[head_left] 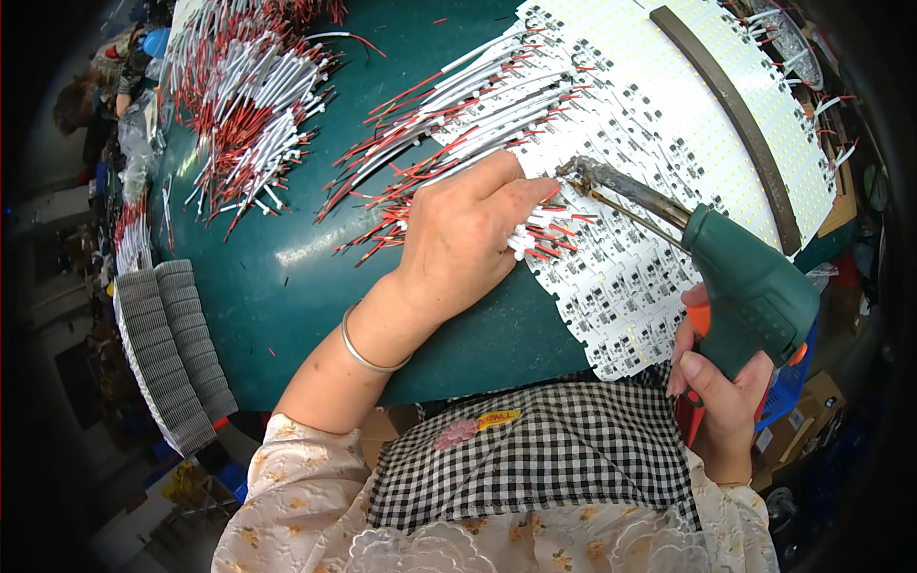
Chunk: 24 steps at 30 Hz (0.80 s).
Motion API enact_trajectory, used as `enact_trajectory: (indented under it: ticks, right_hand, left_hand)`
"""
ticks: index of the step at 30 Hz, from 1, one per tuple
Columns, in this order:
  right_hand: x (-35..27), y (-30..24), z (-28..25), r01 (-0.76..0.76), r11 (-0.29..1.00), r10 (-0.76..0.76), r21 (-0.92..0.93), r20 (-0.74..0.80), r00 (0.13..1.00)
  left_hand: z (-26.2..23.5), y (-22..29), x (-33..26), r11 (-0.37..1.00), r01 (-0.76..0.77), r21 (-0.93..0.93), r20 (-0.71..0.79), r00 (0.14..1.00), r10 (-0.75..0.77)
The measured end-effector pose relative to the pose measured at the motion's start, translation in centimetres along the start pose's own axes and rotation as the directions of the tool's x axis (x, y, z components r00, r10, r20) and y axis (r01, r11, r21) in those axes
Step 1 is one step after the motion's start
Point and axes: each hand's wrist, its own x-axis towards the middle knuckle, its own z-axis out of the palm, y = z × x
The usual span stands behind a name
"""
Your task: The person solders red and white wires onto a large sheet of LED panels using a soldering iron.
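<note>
The left hand (463, 234) pinches a red-and-white wire (540, 237) against white LED circuit strips (650, 143) spread on the dark green surface (287, 267). The right hand (721, 396) grips a green pistol-shaped soldering gun (735, 272), its tip at the wire end.

The soldering gun (750, 286) has a matt green plastic body with an orange trigger, and its metal barrel looks dark and burnt. The LED circuit boards (669, 124) are white and smooth with small dark parts. The wires (449, 124) have glossy red and white plastic coating. The table (287, 267) is dark green and slightly shiny. The bracelet (368, 355) is polished metal. The apron (535, 458) is checked cloth.
</note>
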Motion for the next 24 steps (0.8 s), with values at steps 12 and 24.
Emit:
enact_trajectory:
  ticks: [12,24]
  right_hand:
    - [-0.5,0.0,-1.2,0.054,0.994,-0.046,0.091,-0.087,0.995]
    - [-1.6,0.2,-2.0,0.050,0.995,-0.043,0.082,-0.084,0.996]
  left_hand:
    - [0.0,-0.1,0.1,1.000,-0.021,-0.020,-0.003,1.000,0.021]
    - [0.1,-0.7,0.2,0.997,-0.070,-0.016,0.031,0.997,0.071]
